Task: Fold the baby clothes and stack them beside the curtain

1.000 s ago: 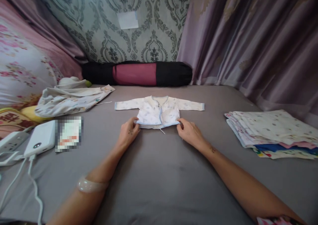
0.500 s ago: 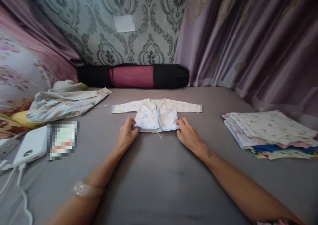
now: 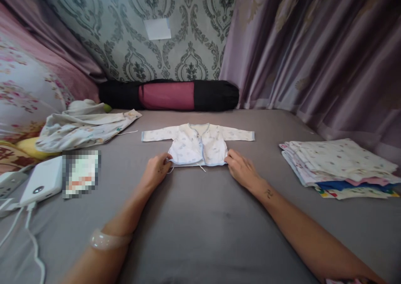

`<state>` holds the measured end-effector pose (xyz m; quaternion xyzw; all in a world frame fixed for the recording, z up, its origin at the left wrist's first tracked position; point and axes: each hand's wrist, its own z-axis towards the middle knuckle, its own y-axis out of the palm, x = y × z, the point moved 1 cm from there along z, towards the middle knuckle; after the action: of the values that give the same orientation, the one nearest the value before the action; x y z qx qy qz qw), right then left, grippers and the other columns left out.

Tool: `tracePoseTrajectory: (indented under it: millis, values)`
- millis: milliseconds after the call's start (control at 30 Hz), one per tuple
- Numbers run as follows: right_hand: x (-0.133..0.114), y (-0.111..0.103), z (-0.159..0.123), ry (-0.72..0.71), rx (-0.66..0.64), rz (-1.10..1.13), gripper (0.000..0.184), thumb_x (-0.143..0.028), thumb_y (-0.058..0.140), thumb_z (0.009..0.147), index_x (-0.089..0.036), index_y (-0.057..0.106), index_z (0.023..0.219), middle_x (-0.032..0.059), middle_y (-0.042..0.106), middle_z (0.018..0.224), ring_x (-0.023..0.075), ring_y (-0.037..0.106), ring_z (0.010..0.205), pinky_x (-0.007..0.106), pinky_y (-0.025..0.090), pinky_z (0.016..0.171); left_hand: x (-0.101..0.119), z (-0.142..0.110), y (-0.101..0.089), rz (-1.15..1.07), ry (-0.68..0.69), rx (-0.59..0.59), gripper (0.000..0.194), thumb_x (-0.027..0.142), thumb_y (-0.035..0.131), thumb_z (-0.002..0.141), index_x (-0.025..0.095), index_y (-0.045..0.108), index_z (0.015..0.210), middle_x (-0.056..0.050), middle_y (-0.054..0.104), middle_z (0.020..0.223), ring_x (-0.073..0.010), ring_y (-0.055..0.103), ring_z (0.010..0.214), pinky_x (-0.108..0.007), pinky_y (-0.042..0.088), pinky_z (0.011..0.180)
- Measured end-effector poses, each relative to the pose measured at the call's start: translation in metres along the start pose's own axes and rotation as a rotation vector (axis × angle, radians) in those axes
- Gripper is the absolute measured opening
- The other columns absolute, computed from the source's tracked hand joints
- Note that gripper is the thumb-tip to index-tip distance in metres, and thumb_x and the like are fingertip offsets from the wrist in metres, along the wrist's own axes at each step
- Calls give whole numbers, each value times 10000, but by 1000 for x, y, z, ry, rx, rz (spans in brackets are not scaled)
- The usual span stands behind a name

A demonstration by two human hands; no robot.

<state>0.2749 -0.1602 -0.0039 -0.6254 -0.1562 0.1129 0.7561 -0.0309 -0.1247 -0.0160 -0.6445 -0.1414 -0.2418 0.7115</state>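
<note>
A small white baby shirt (image 3: 188,147) with blue trim and a faint print lies flat on the grey sheet, both sleeves stretched out sideways and its neckline away from me. My left hand (image 3: 157,167) pinches the bottom left corner of its hem. At the bottom right corner, my right hand (image 3: 240,167) has its fingers closed on the hem too. Thin white ties poke out below the hem near the middle and beside my left fingers.
Folded baby clothes (image 3: 341,163) are stacked on the right. On the left are a crumpled printed garment (image 3: 84,129), a white power bank (image 3: 44,179) with cables, and a blurred-out packet (image 3: 82,173). A black and maroon rolled bag (image 3: 166,95) lies along the wall.
My hands have moved slightly apart, drawing the hem corners outward. The lower part of the shirt is spread wider and flatter. The view has shifted a little.
</note>
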Motion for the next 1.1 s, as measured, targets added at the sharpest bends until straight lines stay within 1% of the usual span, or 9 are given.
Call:
tracePoseTrajectory:
  millis: [300, 400, 500, 600, 733, 833, 900, 1000, 1100]
  values:
    - [13, -11, 6, 80, -72, 262, 264, -110, 452, 825, -207, 697, 808, 53, 645, 946, 182, 560, 943, 274, 389, 822, -5, -5, -10, 32, 136, -18, 295, 358, 500, 811, 208, 713, 950, -61, 624, 892, -191, 594, 792, -310, 470, 774]
    - [10, -8, 22, 79, 29, 283, 347, -154, 377, 890, -186, 685, 1045, 84, 640, 1139, 201, 547, 1073, 318, 369, 947, 9, 8, -9, 55, 181, 75, 300, 366, 468, 870, 195, 706, 936, -89, 634, 1024, -226, 595, 958, -356, 450, 918]
    - [-2, 4, 41, 38, 26, 244, 472, -238, 316, 949, -110, 485, 1370, 146, 454, 1445, 243, 379, 1337, 394, 259, 1099, 31, 27, 5, 122, 275, 40, 298, 258, 405, 917, 189, 640, 1087, -101, 616, 1178, -233, 569, 1113, -369, 414, 1007]
    - [-14, 20, 53, 74, -73, 213, 588, -356, 290, 978, -36, 319, 1471, 173, 273, 1550, 272, 199, 1442, 447, 143, 1161, 49, 40, 28, 222, 263, -21, 303, 209, 419, 915, 152, 568, 1172, -141, 556, 1304, -259, 439, 1307, -409, 333, 1100]
    - [-23, 32, 53, 130, -130, 190, 633, -409, 266, 986, -27, 272, 1491, 167, 219, 1567, 277, 172, 1451, 455, 115, 1170, 60, 43, 51, 286, 166, -26, 334, 236, 378, 949, 86, 506, 1219, -215, 476, 1383, -298, 367, 1368, -455, 304, 1113]
    - [-19, 29, 52, 114, -160, 182, 632, -430, 270, 985, -51, 287, 1490, 172, 217, 1567, 283, 191, 1446, 476, 130, 1160, 60, 39, 60, 251, 111, -52, 376, 273, 379, 955, 45, 493, 1232, -264, 460, 1378, -323, 381, 1358, -463, 320, 1098]
    - [-13, 21, 58, 87, -206, 178, 605, -431, 319, 973, -74, 355, 1460, 181, 265, 1550, 294, 252, 1423, 494, 158, 1142, 58, 36, 63, 239, 78, -40, 453, 295, 377, 953, 18, 434, 1307, -287, 385, 1439, -345, 331, 1387, -476, 300, 1108]
    - [-1, 3, 81, 41, -251, 181, 422, -337, 346, 964, -151, 595, 1249, 157, 532, 1377, 272, 475, 1273, 473, 260, 1080, 54, 34, 65, 209, 42, 3, 588, 331, 397, 933, -2, 304, 1409, -302, 258, 1511, -370, 248, 1423, -490, 282, 1114]
    - [5, -10, 119, 63, -145, 219, 369, -255, 329, 957, -191, 687, 1018, 106, 678, 1131, 220, 590, 1079, 345, 369, 945, 53, 35, 61, 179, 57, 40, 597, 348, 436, 908, 25, 317, 1396, -297, 294, 1492, -363, 305, 1399, -480, 322, 1091]
